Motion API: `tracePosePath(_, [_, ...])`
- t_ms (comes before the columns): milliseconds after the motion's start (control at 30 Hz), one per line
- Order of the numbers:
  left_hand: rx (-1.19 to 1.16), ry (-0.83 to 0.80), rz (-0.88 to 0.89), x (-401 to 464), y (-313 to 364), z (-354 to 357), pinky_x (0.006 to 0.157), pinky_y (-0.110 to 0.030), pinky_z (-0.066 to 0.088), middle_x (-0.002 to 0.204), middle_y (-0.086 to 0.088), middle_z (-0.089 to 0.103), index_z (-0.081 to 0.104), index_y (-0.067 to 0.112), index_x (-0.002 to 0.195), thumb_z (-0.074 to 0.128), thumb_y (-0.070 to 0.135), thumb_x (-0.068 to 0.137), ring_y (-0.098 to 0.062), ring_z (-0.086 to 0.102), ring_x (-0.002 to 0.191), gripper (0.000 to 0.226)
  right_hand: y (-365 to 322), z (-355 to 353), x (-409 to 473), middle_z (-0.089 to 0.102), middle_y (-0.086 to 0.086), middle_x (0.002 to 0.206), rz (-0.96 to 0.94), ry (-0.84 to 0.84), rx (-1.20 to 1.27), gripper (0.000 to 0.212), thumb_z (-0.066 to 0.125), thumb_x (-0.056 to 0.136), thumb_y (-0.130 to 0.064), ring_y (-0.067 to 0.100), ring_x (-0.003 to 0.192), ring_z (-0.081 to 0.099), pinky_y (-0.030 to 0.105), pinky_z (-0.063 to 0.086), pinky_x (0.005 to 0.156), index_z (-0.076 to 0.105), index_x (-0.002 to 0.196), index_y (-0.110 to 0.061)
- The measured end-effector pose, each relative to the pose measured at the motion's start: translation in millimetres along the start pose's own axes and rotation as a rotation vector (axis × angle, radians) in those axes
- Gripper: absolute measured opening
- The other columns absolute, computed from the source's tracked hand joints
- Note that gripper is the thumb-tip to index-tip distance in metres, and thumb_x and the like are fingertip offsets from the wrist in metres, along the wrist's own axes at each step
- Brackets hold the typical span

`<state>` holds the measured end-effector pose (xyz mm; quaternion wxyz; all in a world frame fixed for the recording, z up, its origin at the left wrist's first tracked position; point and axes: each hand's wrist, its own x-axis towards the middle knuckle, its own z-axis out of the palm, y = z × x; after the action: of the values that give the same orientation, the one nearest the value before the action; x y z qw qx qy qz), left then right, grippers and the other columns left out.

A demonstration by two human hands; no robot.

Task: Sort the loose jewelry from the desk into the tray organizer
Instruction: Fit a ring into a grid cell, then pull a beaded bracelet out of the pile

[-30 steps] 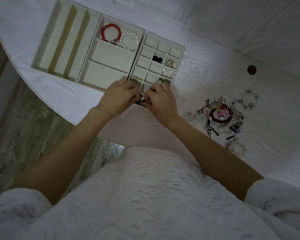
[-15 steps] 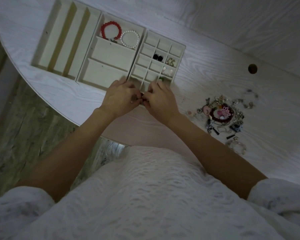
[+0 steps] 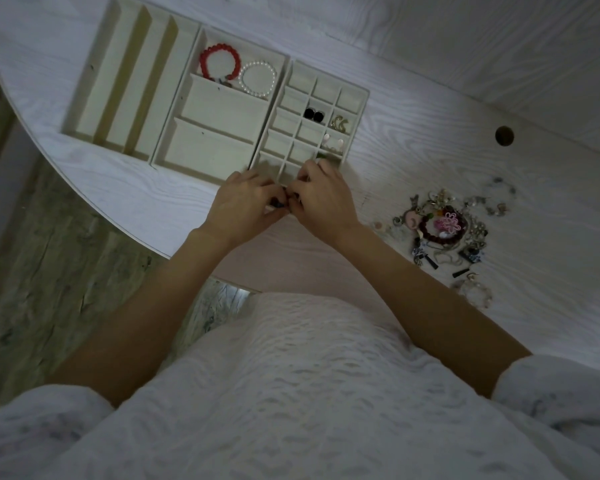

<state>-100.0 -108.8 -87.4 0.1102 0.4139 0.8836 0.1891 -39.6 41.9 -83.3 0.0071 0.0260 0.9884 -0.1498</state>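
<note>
Where hands meet, both pinch small dark piece (image 3: 280, 203).

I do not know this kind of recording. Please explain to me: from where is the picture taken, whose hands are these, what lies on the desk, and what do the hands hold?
There is no machine here. A person wears a camera on the head, so the picture looks down over the white top at their own arms. The left hand and right hand meet at the near edge of the grid tray. Together they pinch a small dark piece; what it is cannot be told. On the desk lie three cream trays. The middle tray holds a red bracelet and a pearl bracelet. A pile of loose jewelry waits to the right.
</note>
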Motion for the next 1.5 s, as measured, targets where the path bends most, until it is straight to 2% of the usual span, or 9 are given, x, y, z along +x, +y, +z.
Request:
tracePosePath(267, [-0.139, -0.057, 0.024, 3, -9, -5, 0.071, -0.032, 0.044, 0.083, -0.003, 0.071, 0.073, 0.017, 0.094, 0.072, 0.017, 0.082, -0.025, 0.058, 0.073, 0.012, 3, 0, -2, 0.056, 0.008, 0.08, 0.001, 0.002, 0.002, 0.009, 0.068, 0.079, -0.02, 0.028, 0.08, 0.051, 0.029, 0.033, 0.066, 0.075, 0.081, -0.015])
tracePosePath(433, [-0.285, -0.013, -0.243, 6, 0, -11, 0.072, -0.025, 0.047, 0.091, -0.005, 0.073, 0.073, 0.013, 0.096, 0.069, 0.023, 0.086, -0.02, 0.067, 0.082, 0.014, 3, -5, -1, 0.055, 0.007, 0.081, 0.008, -0.016, 0.037, 0.012, 0.064, 0.082, -0.022, 0.027, 0.081, 0.048, 0.031, 0.035, 0.067, 0.076, 0.082, -0.017])
tracePosePath(600, [-0.355, 0.04, -0.43, 2, 5, -3, 0.061, -0.001, 0.034, 0.088, -0.002, 0.073, 0.075, 0.013, 0.091, 0.073, 0.026, 0.083, -0.007, 0.06, 0.074, 0.016, 4, -3, -2, 0.055, 0.006, 0.08, 0.023, -0.011, 0.044, 0.012, 0.065, 0.082, -0.019, 0.026, 0.08, 0.048, 0.032, 0.037, 0.067, 0.076, 0.081, -0.02])
tracePosePath(767, [-0.211, 0.13, -0.445, -3, 14, 5, 0.063, -0.028, 0.039, 0.098, -0.009, 0.059, 0.075, 0.015, 0.094, 0.073, 0.027, 0.081, -0.022, 0.056, 0.086, 0.018, 5, -3, -3, 0.055, 0.007, 0.079, 0.013, 0.004, 0.054, 0.009, 0.067, 0.08, -0.018, 0.027, 0.079, 0.049, 0.032, 0.037, 0.066, 0.076, 0.08, -0.019])
tracePosePath(1033, [-0.164, 0.205, -0.293, -16, 6, 9, 0.06, -0.03, 0.043, 0.084, -0.011, 0.064, 0.076, 0.011, 0.088, 0.071, 0.011, 0.081, -0.03, 0.06, 0.077, 0.008, 4, -4, -5, 0.061, 0.006, 0.086, 0.016, -0.033, 0.061, 0.012, 0.065, 0.079, -0.012, 0.028, 0.088, 0.051, 0.03, 0.035, 0.077, 0.075, 0.086, -0.014])
tracePosePath(1233, [-0.04, 0.28, -0.16, -35, 4, 12, 0.066, -0.037, 0.048, 0.089, -0.013, 0.063, 0.072, 0.008, 0.101, 0.061, 0.014, 0.089, -0.032, 0.056, 0.081, 0.017, 7, -22, -18, 0.065, 0.004, 0.092, 0.012, 0.029, 0.147, 0.016, 0.064, 0.077, -0.008, 0.026, 0.091, 0.054, 0.035, 0.042, 0.076, 0.072, 0.09, -0.013])
tracePosePath(1300, [0.005, 0.301, -0.089, -40, 9, 17, 0.072, -0.038, 0.045, 0.091, -0.011, 0.063, 0.069, 0.01, 0.107, 0.056, 0.017, 0.091, -0.029, 0.053, 0.086, 0.022, 18, -34, -36, 0.064, 0.003, 0.095, 0.023, 0.086, 0.171, 0.016, 0.06, 0.081, -0.013, 0.024, 0.094, 0.052, 0.033, 0.036, 0.078, 0.072, 0.093, -0.014])
tracePosePath(1367, [0.038, 0.302, -0.028, -42, 21, 24, 0.075, -0.037, 0.041, 0.097, -0.008, 0.064, 0.068, 0.013, 0.111, 0.055, 0.019, 0.089, -0.027, 0.051, 0.093, 0.026, 38, -44, -62, 0.064, 0.003, 0.095, 0.071, 0.137, 0.178, 0.018, 0.057, 0.083, -0.014, 0.023, 0.093, 0.051, 0.031, 0.032, 0.078, 0.071, 0.095, -0.015])
tracePosePath(1500, [0.088, 0.255, -0.041, -38, 52, 40, 0.073, -0.034, 0.036, 0.108, -0.006, 0.064, 0.066, 0.017, 0.116, 0.058, 0.021, 0.086, -0.023, 0.048, 0.099, 0.031, 100, -49, -118, 0.067, 0.008, 0.085, 0.31, 0.218, 0.048, 0.025, 0.05, 0.082, -0.022, 0.032, 0.083, 0.058, 0.036, 0.04, 0.078, 0.071, 0.091, -0.013])
